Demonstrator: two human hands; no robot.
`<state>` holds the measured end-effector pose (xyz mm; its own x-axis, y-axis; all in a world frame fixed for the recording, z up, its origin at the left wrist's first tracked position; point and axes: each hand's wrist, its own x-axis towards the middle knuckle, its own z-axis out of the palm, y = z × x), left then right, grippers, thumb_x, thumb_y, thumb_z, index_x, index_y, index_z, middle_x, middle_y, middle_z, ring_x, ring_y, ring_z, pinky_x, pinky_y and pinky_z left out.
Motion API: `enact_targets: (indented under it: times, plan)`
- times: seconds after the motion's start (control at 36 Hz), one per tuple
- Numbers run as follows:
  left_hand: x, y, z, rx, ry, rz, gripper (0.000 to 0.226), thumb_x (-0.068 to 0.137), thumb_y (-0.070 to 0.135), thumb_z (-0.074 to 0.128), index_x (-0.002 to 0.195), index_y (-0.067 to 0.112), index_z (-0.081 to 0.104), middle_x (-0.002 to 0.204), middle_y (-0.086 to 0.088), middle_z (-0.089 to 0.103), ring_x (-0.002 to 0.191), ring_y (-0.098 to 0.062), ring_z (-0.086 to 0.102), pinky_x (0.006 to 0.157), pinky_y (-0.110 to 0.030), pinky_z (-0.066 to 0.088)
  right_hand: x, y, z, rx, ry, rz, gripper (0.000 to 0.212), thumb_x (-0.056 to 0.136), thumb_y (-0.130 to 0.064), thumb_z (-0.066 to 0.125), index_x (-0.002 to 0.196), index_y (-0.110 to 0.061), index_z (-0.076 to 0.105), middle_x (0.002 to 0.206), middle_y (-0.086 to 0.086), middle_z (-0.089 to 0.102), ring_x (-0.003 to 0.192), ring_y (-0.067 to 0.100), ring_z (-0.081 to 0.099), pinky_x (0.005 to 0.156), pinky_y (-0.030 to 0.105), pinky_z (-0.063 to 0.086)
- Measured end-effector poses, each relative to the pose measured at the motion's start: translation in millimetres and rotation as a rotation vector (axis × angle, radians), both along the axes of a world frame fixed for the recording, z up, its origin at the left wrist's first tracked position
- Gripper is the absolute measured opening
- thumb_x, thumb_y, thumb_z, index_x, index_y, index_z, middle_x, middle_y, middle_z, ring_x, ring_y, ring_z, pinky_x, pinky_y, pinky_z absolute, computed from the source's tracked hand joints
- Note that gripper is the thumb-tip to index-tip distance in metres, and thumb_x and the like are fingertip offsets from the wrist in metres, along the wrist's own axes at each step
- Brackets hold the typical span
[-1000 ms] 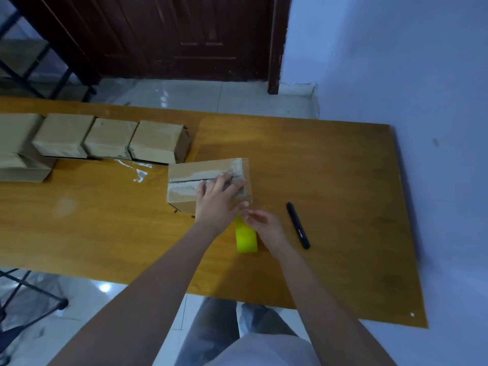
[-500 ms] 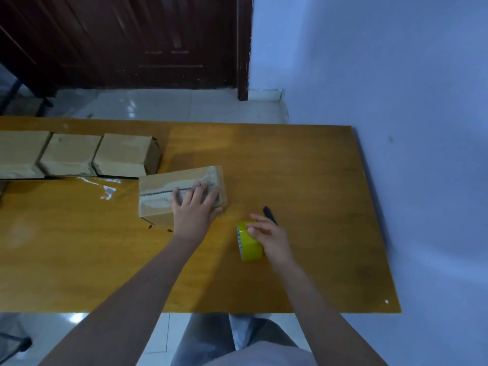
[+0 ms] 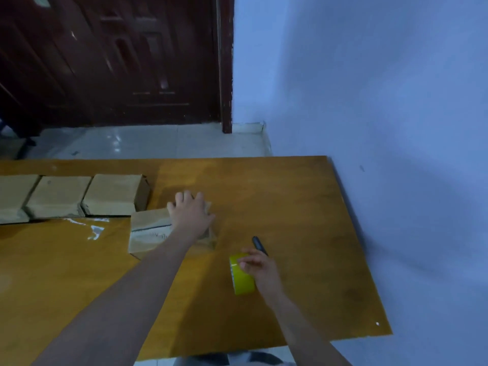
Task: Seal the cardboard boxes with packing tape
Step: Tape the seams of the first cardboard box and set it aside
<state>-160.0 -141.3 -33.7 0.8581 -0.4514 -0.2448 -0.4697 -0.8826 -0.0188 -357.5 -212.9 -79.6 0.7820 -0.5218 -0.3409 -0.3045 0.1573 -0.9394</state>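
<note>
Head view: one cardboard box (image 3: pixel 150 231) sits mid-table, just in front of a row of three boxes (image 3: pixel 79 196) along the far left of the table (image 3: pixel 303 233). Left hand (image 3: pixel 191 212) lies flat on top of the near box, fingers spread and reaching to its far edge, pressing rather than gripping. Right hand (image 3: pixel 260 265) grips the yellow tape roll (image 3: pixel 241 276), fingers curled over the top; roll stands on edge on the table, apart from the box. Black marker (image 3: pixel 258 244) just behind that hand.

Progress, my read: near box has a dark seam line with something glossy along it, looks like tape is already down and being smoothed. No strip visible running from roll to box. Row boxes are closed; can't tell if they're taped from here. Scrap of clear film (image 3: pixel 95 229) on the table left of the near box.

Left to do: finish this box, then whichever of the row is unsealed.
</note>
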Motion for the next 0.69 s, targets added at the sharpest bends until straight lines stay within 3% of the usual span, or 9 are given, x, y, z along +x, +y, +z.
enact_targets:
  times: [0.06,0.14,0.22,0.33,0.5,0.69]
  plan:
    - [5,-1,-5,-0.051,-0.023,0.002,0.045,0.09,0.052,0.051,0.122,0.021,0.049,0.127,-0.01,0.04,0.121,-0.033,0.033,0.1,-0.046,0.031,0,2,1,0.018,0.006,-0.003,0.018,0.072,-0.024,0.073,0.063,-0.039,0.074,0.113,-0.003,0.06,0.109,0.014,0.056,0.088,0.031,0.045]
    - [9,0,-15,-0.176,-0.02,0.027,0.029,0.096,0.041,0.044,0.111,0.017,0.051,0.119,-0.011,0.041,0.114,-0.033,0.034,0.096,-0.045,0.031,-1,1,-2,0.038,0.008,-0.002,0.035,0.08,-0.008,0.072,0.061,-0.037,0.074,0.11,-0.005,0.06,0.108,0.013,0.056,0.084,0.023,0.045]
    - [6,1,-19,-0.202,-0.023,0.001,0.023,0.1,0.034,0.034,0.108,0.017,0.048,0.115,-0.009,0.041,0.107,-0.029,0.035,0.089,-0.042,0.031,-2,1,0,0.059,0.011,0.007,0.03,0.081,-0.008,0.071,0.065,-0.033,0.074,0.111,-0.004,0.059,0.11,0.008,0.055,0.081,0.015,0.044]
    - [7,2,-20,-0.18,0.006,-0.034,0.026,0.102,0.033,0.03,0.112,0.021,0.051,0.118,-0.006,0.043,0.111,-0.027,0.035,0.091,-0.043,0.03,2,-1,-2,0.071,0.04,0.005,0.019,0.083,-0.001,0.066,0.076,-0.018,0.07,0.111,0.0,0.058,0.106,0.009,0.054,0.073,0.006,0.044]
    - [13,7,-22,-0.268,0.061,-0.082,0.035,0.097,0.054,0.038,0.1,0.031,0.063,0.111,0.003,0.046,0.111,-0.023,0.036,0.088,-0.042,0.027,7,-1,-10,0.072,0.112,0.002,0.008,0.086,-0.01,0.067,0.084,-0.012,0.075,0.118,-0.007,0.059,0.111,0.009,0.055,0.086,0.022,0.044]
    - [9,8,-24,-0.259,0.005,-0.128,0.035,0.1,0.046,0.036,0.103,0.029,0.066,0.117,0.003,0.047,0.112,-0.024,0.035,0.088,-0.041,0.027,10,2,-10,0.086,0.106,-0.013,0.009,0.085,-0.007,0.066,0.083,-0.012,0.074,0.119,-0.001,0.06,0.108,0.008,0.056,0.087,0.023,0.044]
